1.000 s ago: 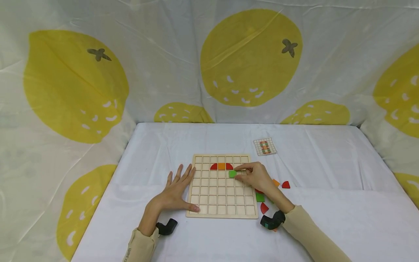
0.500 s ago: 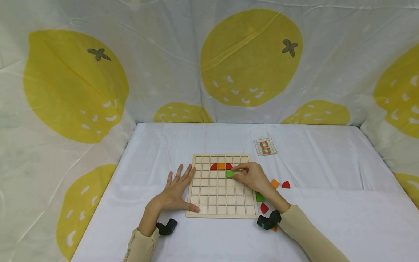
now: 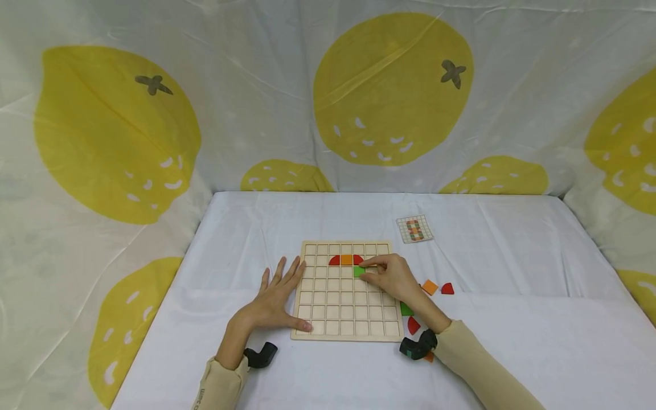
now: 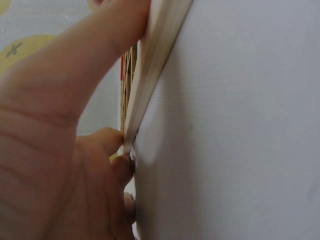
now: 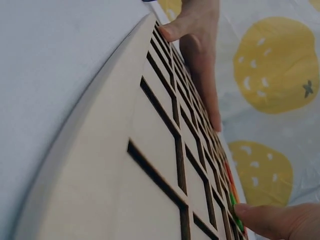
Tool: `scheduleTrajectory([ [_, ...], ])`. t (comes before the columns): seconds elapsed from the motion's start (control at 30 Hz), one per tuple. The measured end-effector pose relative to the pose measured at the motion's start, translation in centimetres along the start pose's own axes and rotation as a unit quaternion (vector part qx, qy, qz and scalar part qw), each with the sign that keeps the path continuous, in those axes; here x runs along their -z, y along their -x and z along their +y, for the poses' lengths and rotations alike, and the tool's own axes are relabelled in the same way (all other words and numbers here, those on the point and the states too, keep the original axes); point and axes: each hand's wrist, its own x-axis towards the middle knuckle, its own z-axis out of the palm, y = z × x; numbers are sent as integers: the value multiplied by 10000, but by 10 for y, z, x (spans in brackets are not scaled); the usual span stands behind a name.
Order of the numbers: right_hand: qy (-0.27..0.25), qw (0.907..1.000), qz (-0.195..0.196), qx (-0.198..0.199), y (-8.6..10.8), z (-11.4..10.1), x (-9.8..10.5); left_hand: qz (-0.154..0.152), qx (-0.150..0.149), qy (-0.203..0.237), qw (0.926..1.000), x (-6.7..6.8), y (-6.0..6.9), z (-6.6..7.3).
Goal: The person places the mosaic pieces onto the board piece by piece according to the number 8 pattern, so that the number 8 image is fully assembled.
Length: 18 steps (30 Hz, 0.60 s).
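A wooden grid board lies flat on the white cloth. In its second row from the back sit a red quarter-circle tile, an orange square tile and another red quarter-circle tile. Just in front of that last one, my right hand pinches a green square tile between thumb and index finger, over a cell of the third row. My left hand, fingers spread, rests against the board's left edge with the thumb on its near left corner. In the right wrist view the green tile shows beside a fingertip.
A small pattern card lies behind the board to the right. Loose tiles lie right of the board, partly under the right forearm: an orange square, red quarter-circles and a green piece.
My right hand has moved slightly left with the green tile, bringing it from the cell's right side to in front of the right red tile. My left hand has stayed put.
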Motion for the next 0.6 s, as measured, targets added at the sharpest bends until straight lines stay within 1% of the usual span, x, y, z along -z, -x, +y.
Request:
scheduleTrajectory([
  [0.13, -111, 9998, 26, -135, 2, -4, 7, -4, 15, -1, 10000, 0, 0, 0],
  [0.3, -96, 9992, 92, -370, 9, -4, 29, -9, 11, -7, 10000, 0, -1, 0],
  [0.47, 182, 9982, 171, -537, 20, 3, 51, 5, 10, -7, 10000, 0, 0, 0],
  [0.6, 415, 9965, 244, -677, 29, 10, 64, 21, -7, -3, 10000, 1, 1, 1],
])
